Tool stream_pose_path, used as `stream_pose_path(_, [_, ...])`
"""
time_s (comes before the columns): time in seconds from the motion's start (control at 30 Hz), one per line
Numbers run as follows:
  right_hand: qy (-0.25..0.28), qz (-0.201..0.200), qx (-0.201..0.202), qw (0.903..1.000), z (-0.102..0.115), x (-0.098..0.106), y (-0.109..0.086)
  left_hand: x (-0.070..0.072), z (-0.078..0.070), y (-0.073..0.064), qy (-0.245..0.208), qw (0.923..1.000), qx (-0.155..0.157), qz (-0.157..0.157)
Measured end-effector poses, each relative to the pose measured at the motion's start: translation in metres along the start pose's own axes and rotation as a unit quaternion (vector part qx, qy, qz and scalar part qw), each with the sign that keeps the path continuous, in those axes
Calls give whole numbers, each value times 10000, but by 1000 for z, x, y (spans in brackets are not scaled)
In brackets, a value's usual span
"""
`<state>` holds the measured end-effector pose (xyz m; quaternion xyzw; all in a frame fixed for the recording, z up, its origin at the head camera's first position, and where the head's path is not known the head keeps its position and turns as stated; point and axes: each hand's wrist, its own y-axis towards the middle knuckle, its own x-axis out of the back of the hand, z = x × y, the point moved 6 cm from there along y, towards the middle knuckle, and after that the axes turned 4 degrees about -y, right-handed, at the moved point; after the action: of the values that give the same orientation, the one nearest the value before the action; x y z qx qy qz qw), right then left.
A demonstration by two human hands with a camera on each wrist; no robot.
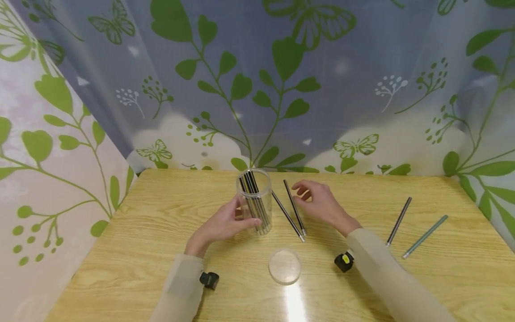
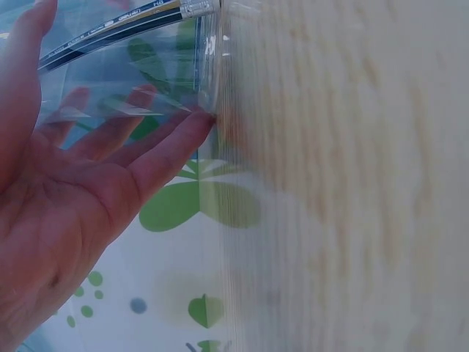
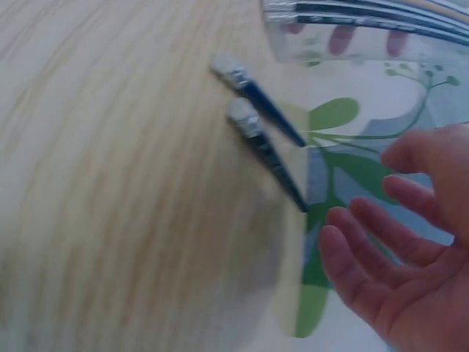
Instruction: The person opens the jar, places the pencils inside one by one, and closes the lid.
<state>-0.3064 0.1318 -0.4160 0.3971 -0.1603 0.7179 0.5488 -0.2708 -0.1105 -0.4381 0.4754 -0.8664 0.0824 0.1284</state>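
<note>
My left hand (image 1: 225,222) holds a clear cylindrical jar (image 1: 267,208), its thumb across the near side and its fingers around the far left side. Several dark pencils (image 1: 250,184) lean inside the jar; in the left wrist view one pencil (image 2: 110,31) shows its eraser end at the jar's base. My right hand (image 1: 318,200) hovers over the table with loosely bent fingers, nothing in it. Just left of it lie two dark pencils, one nearer the hand (image 1: 295,208) and one nearer the jar (image 1: 288,216), eraser ends toward me.
A round clear lid (image 1: 284,267) lies flat on the wooden table (image 1: 153,268) in front of the jar. Further right lie a dark pencil (image 1: 399,221) and a green pencil (image 1: 425,237). A leaf-patterned curtain (image 1: 257,89) hangs behind the table.
</note>
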Motion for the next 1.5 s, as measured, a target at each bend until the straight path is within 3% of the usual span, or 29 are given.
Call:
stream_pose_path(0.23, [-452, 612, -523, 9957, -17, -18, 7, 0, -1, -1, 26, 10000, 0, 4])
stream_pose_path(0.5, [-833, 913, -816, 9890, -19, -25, 17, 1, -2, 2, -2, 10000, -36, 24])
stream_pose_path(0.83, [-445, 1162, -1434, 9818, -30, -17, 8, 2, 0, 0, 14, 10000, -55, 26])
stream_pose_path(1.17, [105, 517, -1424, 9884, -27, 9, 1, 1, 2, 0, -14, 10000, -12, 15])
stream_pose_path(1.5, [838, -861, -830, 9893, 9, 61, -1, 1, 1, 0, -4, 10000, -94, 35])
